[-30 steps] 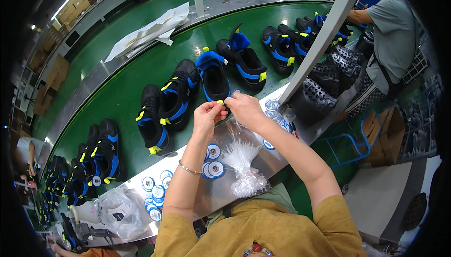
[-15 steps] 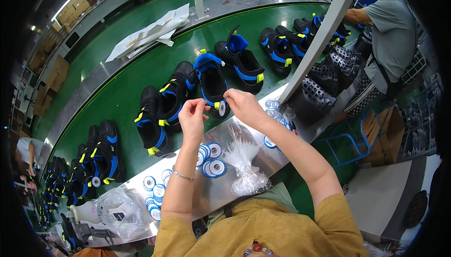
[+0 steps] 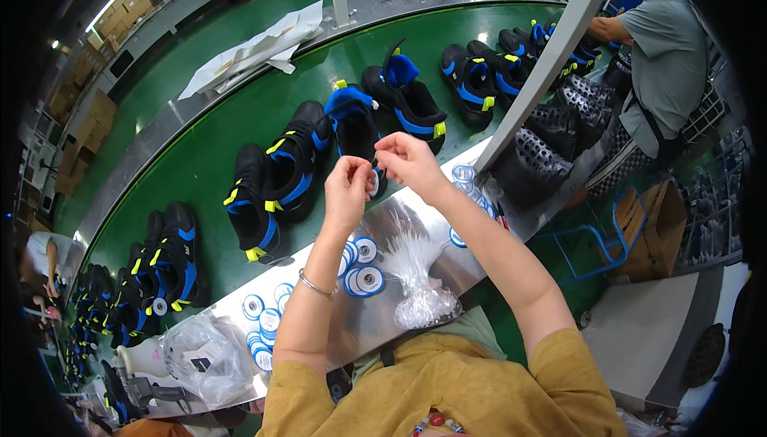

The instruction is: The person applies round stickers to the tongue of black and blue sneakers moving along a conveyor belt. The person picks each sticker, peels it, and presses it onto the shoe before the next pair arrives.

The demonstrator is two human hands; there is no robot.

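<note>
My left hand (image 3: 347, 194) and my right hand (image 3: 414, 170) are close together at the heel of a black and blue shoe (image 3: 349, 103). Each has its thumb and fingertips pinched; whatever thin thing they grip is too small to make out. A round white and blue tag (image 3: 374, 182) shows right by my left fingertips, at the shoe's heel. My hands partly cover that heel. Below them, on the metal ledge, lie several more round tags (image 3: 367, 280) and a bundle of clear thin plastic fasteners (image 3: 415, 265).
Matching shoes (image 3: 254, 201) stand along the green conveyor belt (image 3: 216, 157) on both sides. A slanting pale post (image 3: 551, 65) rises right of my right hand. A clear plastic bag (image 3: 209, 361) lies at the ledge's left. A co-worker (image 3: 669, 61) stands at far right beside dark shoe parts.
Both hands have risen slightly and drawn closer together, my left moving rightward. The round tag is now partly covered by my left fingers. The shoes have shifted slightly in the picture.
</note>
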